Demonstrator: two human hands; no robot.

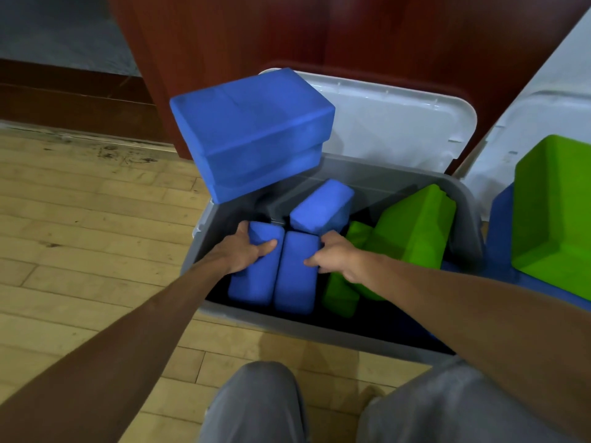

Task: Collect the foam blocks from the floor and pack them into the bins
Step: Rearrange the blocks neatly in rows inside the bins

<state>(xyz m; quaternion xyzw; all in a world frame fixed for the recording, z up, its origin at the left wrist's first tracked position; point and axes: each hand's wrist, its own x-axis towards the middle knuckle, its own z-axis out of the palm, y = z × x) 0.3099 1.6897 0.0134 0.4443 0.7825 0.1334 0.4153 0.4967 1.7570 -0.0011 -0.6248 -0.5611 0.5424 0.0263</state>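
In the grey bin, left grip and right grip clasp blue blocks.

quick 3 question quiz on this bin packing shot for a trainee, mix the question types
1. True or false: the left hand grips the left blue block and the right hand grips the right blue block, both inside the grey bin.
2. Which colour are the blocks lying in that bin to the right of the right hand? A red, B green, C yellow.
3. Fill in: the stack of blue blocks sits at the bin's far ___ corner.

Key
1. True
2. B, the green blocks
3. left
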